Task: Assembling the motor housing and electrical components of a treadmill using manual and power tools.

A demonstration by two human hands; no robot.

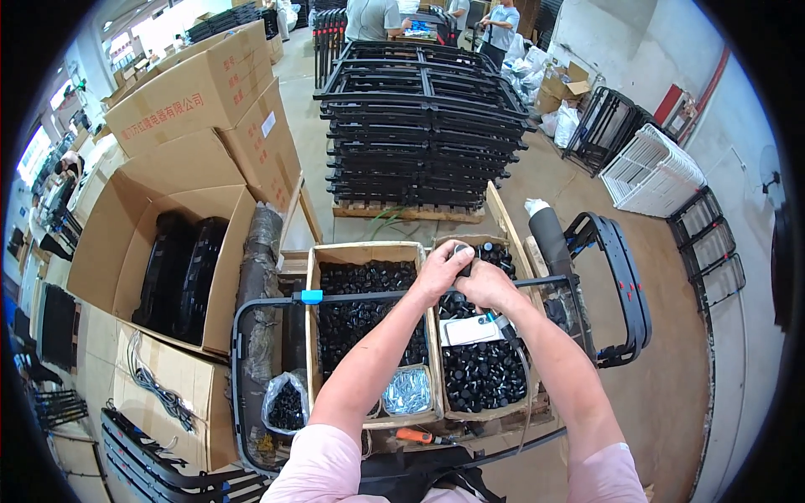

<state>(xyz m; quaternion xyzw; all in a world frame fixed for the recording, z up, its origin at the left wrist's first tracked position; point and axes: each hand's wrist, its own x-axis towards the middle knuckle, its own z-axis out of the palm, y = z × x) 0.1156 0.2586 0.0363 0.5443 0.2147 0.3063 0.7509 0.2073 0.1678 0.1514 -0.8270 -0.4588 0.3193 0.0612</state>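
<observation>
- Because it spans two open boxes (369, 253), the black frame (369, 297) presumably sits within easy reach.
- Right hand (489, 287) presses against left hand (439, 272) near the far rail, its grip hidden.
- Dark piece (462, 250) sits inside the left's curled fingers, seemingly for steadiness.

Red printed characters stand on the two stacked cartons at the left. The upper carton (201, 88) bears one long line (163, 116) across its broad side—large characters, slanting upward to the right—and several shorter red rows (236, 80) set one under another on its adjoining side. The lower carton (281, 159) carries similar short red rows, with a small white label (268, 125) near them; the label's own print is too small to read. A red panel (668, 106) by the right-hand wall is too small to tell whether it bears writing.
</observation>
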